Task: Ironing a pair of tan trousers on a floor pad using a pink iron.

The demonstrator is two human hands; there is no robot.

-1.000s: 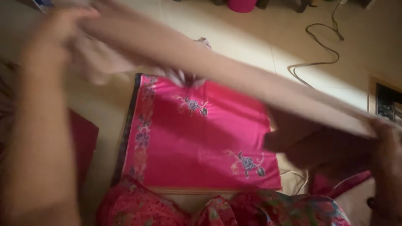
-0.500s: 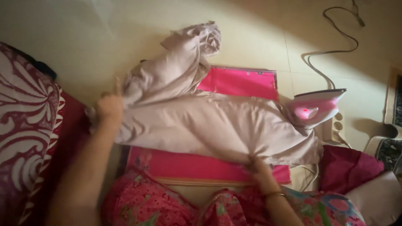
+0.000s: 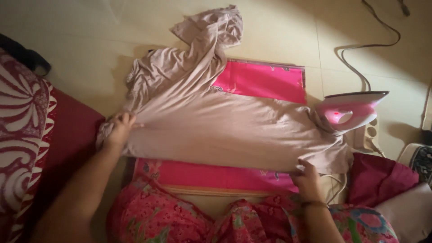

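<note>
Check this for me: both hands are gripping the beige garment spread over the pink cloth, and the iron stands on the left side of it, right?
Not quite. In the head view the iron stands at the right side of the beige garment, not the left. The rest holds: the left hand and the right hand both grip the garment, which lies spread over the pink cloth.

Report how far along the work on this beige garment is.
Done: the beige garment lies spread across the pink cloth on the floor. In hand: the left hand grips its bunched left end, and the right hand pinches its lower right edge. Left: the upper part is crumpled and wrinkled, and the pink iron stands untouched at the right.
</note>
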